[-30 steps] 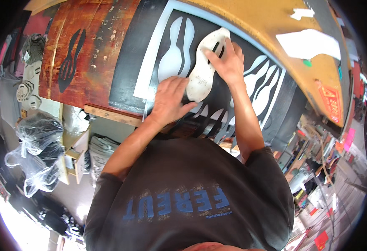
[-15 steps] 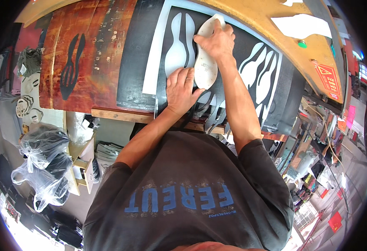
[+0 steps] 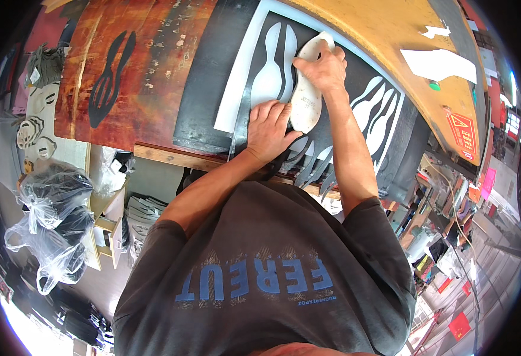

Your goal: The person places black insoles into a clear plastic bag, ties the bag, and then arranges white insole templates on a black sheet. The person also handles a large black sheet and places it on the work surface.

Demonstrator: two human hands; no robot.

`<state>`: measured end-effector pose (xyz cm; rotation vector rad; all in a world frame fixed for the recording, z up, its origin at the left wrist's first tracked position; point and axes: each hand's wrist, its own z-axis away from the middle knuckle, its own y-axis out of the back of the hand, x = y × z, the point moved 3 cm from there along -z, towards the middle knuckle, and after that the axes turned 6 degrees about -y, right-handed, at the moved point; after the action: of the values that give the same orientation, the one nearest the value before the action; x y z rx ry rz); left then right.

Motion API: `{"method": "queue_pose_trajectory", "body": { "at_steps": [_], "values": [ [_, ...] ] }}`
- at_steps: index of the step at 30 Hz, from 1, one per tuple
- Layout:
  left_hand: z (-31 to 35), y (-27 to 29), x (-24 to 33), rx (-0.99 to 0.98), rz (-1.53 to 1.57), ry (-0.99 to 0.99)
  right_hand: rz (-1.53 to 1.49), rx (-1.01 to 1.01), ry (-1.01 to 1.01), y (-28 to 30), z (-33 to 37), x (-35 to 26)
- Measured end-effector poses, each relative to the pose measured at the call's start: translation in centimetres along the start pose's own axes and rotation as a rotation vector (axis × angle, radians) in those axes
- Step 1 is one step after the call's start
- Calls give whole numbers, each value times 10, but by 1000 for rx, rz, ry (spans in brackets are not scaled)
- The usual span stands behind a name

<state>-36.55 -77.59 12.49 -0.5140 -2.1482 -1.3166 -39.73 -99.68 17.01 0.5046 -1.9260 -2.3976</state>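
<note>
A pale, sole-shaped cutting die (image 3: 306, 110) lies lengthwise on a black sheet (image 3: 355, 71), between sole-shaped cut-outs that show white. My right hand (image 3: 325, 66) grips the die's far half, thumb on its left edge and fingers over the right side. Its palm hides part of the die. Beside the near end of the die, my left hand (image 3: 267, 132) rests on the sheet with fingers stretched out flat and the thumb at the die's tip. Left of the die, a pair of white cut-outs (image 3: 267, 83) shows; several more lie on the right. Dark curved offcuts (image 3: 314, 169) hang at the near edge.
A yellow machine beam (image 3: 385, 29) with a green button (image 3: 434, 86) and white paper (image 3: 444, 64) crosses the far right. On the left, a red-brown board (image 3: 159, 77) bears a black slotted sole shape (image 3: 109, 89). Plastic bags (image 3: 52, 207) and an opened drawer (image 3: 113, 237) are at lower left.
The whole view has shifted and turned slightly, so the bench appears farther right. Both hands keep nearly the same places on and beside the die.
</note>
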Motion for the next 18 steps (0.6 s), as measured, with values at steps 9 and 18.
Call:
{"method": "queue_pose_trajectory", "body": {
  "at_steps": [9,18],
  "values": [
    [-6,0,-1,10,32,-46,-4,-26,13,2,-4,3],
    [-18,10,1,-50,65,-46,-537,43,1,13,-13,56]
  ]
}}
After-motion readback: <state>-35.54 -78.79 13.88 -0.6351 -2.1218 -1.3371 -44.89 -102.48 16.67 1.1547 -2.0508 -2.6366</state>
